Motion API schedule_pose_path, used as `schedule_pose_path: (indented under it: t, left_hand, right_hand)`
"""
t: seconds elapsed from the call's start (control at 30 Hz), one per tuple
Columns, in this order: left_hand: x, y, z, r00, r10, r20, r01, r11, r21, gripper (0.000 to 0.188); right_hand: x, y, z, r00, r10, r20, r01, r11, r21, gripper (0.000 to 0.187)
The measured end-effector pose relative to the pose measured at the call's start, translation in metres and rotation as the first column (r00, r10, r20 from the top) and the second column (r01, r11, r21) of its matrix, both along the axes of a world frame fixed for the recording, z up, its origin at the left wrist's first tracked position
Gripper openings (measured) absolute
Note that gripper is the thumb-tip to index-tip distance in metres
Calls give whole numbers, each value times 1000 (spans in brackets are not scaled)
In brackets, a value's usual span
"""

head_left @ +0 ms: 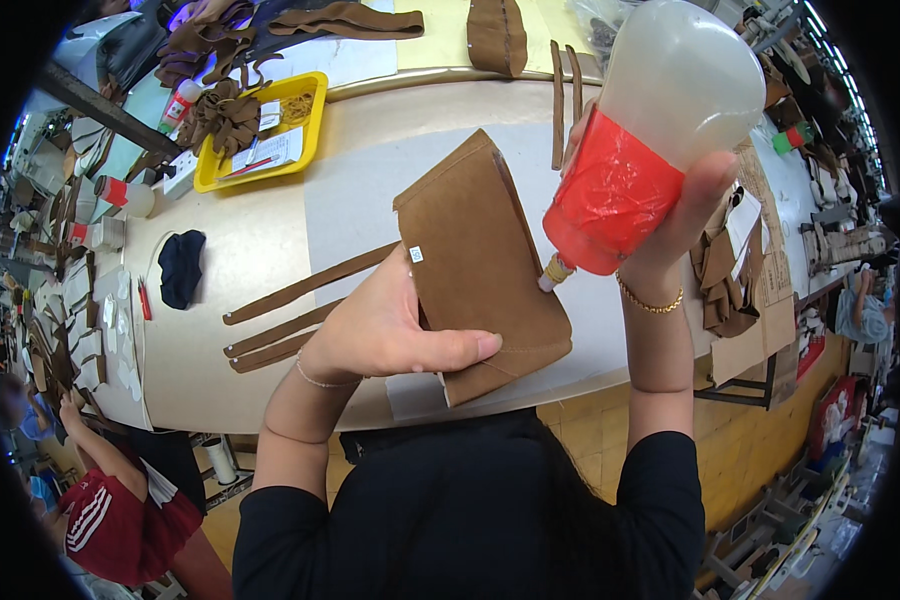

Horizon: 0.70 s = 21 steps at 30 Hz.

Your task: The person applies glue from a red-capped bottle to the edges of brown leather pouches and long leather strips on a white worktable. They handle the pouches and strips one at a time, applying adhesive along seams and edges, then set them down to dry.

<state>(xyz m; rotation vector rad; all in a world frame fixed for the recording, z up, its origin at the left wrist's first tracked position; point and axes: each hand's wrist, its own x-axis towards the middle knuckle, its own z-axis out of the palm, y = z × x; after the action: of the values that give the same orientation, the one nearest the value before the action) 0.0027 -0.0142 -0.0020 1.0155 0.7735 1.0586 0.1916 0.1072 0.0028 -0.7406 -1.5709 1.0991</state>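
Two closed grips: our left hand point(385, 325) pinches the brown panel point(485, 260), fingers hidden beneath; our right hand point(675, 228), partly hidden, clasps the bottle point(660, 120). Nozzle point(555, 272) left of this grip; panel contact unclear.

Dark-blue cloth point(181, 270) near yellow tray point(318, 115)

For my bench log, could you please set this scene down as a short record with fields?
Left hand: holds brown panel, thumb on its face
Right hand: holds bottle, tipped nozzle-down
Nozzle: at the panel's right edge; contact unclear
Straps: three, brown, on the bench, left of the panel
Tray: yellow, holding brown pieces and papers
Dark cloth: on the bench, left of the straps
Other person: red top, lower left
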Motion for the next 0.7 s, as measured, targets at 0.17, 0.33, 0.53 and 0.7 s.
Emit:
schedule_pose_path:
  t: [0.17, 0.33, 0.53, 0.7]
  left_hand:
    - [-2, 1, -4, 1000, -11, -24, 11, 1000, -4, 66]
    - [-2, -1, 2, 998, 45, -39, -46, 998, -31, 66]
    - [-2, 1, 1, 989, 140, 44, -137, 989, -63, 44]
    - [-4, 8, -10, 906, 238, 349, -208, 971, -121, 34]
  right_hand:
    - [6, -9, -2, 999, -21, 25, 22, 998, -55, 104]
    - [3, -26, 6, 992, 48, -113, -61, 991, -118, 106]
    - [13, -18, -9, 887, 226, -403, -316, 933, -174, 99]
    - [30, 16, 15, 524, 548, -652, -773, 628, -93, 86]
